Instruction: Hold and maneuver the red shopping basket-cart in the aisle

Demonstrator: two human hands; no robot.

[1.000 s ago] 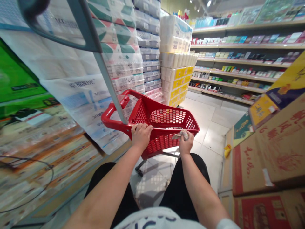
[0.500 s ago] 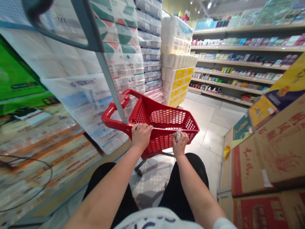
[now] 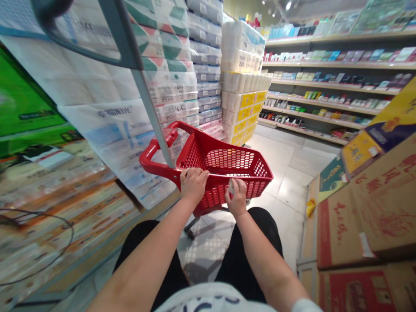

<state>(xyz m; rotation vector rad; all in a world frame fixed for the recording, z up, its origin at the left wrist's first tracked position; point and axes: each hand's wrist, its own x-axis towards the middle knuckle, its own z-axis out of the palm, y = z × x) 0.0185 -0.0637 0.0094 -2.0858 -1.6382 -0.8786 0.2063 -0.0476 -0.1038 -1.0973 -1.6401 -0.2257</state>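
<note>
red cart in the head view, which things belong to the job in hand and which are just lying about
In hand:
red cart, left hand on its rim
pale crumpled wad, in the right hand

Just around:
stacked wrapped packs
cardboard boxes
shelved goods

The white wrapped pack (image 3: 250, 62) reads “2500” (printed in dark digits).

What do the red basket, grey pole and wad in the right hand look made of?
Red basket: likely glossy moulded plastic; rim highlights, regular holes.
Grey pole: perhaps smooth metal; even sheen.
Wad in right hand: maybe cloth or paper; pale, matte, mostly hidden.
</note>
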